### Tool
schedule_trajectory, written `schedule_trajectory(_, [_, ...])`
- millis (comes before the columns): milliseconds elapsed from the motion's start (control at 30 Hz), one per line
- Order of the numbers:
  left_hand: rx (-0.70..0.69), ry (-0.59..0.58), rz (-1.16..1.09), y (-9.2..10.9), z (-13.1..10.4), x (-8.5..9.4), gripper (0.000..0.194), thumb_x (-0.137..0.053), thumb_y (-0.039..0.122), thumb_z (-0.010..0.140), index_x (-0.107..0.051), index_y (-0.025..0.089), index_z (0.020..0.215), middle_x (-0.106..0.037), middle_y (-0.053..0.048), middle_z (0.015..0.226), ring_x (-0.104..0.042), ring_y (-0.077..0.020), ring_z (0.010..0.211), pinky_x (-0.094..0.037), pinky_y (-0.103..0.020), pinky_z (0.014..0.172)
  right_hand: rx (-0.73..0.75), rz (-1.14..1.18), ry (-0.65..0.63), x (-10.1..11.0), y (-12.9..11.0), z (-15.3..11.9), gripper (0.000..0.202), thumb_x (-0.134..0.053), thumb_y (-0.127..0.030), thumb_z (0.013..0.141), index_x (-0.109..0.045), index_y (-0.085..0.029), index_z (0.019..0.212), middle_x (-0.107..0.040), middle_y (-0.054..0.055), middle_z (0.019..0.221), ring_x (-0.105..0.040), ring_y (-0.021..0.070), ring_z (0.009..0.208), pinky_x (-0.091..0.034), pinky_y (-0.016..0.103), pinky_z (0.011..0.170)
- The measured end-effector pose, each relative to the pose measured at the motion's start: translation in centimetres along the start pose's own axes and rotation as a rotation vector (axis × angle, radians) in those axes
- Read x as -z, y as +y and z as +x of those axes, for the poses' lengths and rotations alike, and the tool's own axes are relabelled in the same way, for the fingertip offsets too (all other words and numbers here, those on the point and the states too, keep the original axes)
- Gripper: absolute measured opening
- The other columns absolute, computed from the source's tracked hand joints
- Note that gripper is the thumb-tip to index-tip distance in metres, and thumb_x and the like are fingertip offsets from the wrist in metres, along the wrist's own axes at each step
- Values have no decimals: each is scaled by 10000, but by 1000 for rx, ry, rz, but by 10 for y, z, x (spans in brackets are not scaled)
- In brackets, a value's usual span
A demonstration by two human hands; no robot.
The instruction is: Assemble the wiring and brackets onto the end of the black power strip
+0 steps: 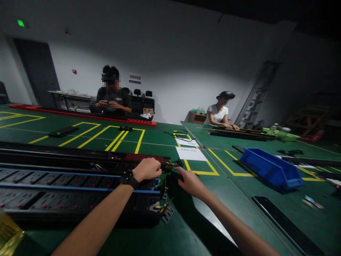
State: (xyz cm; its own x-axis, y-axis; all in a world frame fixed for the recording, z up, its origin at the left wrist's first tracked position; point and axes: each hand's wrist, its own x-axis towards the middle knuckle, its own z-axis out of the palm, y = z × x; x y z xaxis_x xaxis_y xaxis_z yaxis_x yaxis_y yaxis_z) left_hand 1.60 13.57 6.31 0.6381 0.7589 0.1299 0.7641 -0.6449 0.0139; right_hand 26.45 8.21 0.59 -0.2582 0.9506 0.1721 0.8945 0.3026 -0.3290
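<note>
Long black power strips [55, 199] with red-dotted sockets lie side by side at the left. My left hand [146, 169], a dark watch on its wrist, is curled closed over the right end of a far strip [119, 166]; its fingertips are hidden. Facing it from the right, my right hand [190, 182] has its index finger and thumb bent around a small dark piece [176, 176] that I cannot make out clearly. Loose coloured wires and grey end pieces [167, 213] stick out from the nearer strips' right ends.
A blue bin [271, 169] and a black phone-like slab [285, 220] lie on the green table [223, 209] at right. White paper labels [190, 154] and yellow tape mark the surface. Two people [114, 97] work across the table. Something yellow and shiny [9, 234] stands at lower left.
</note>
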Motion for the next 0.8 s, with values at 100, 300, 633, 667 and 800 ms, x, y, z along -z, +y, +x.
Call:
schedule_trajectory(100, [3,3,2,0,0,-1,266,-564,269,938,-809,188,875,-818,-146,939,-787,-311,916,-590,-371,821,8,244,72,-17,-5,10,443,-626,-130,845,-719,-173,1276,-803,77,926,-760,255,853,-526,317,760])
schedule_trajectory(300, [7,-4,24,0,0,0,277,-554,274,951,-808,191,879,-822,-140,962,-784,-298,931,-580,-349,807,62,670,135,-45,-22,22,379,-679,-163,809,-752,-172,1181,-825,85,1047,-782,264,954,-591,359,830])
schedule_trajectory(633, [-18,-66,26,0,1,4,322,-492,281,996,-795,192,932,-821,-145,1047,-776,-312,1017,-571,-363,840,165,754,159,-52,-27,16,637,-521,-34,751,-720,-192,1335,-814,77,1206,-772,246,1093,-590,413,1011])
schedule_trajectory(667, [-17,-73,13,-1,2,4,323,-486,268,991,-794,195,931,-822,-142,1058,-775,-311,1023,-570,-367,853,182,772,146,-52,-28,16,683,-498,-20,733,-712,-193,1358,-808,75,1234,-765,247,1124,-582,420,1037])
schedule_trajectory(800, [-4,-97,-19,-6,4,2,333,-462,237,984,-789,207,928,-823,-127,1062,-774,-300,1024,-569,-365,870,223,805,100,-50,-29,14,818,-451,5,683,-662,-196,1448,-770,73,1338,-725,254,1232,-540,459,1120])
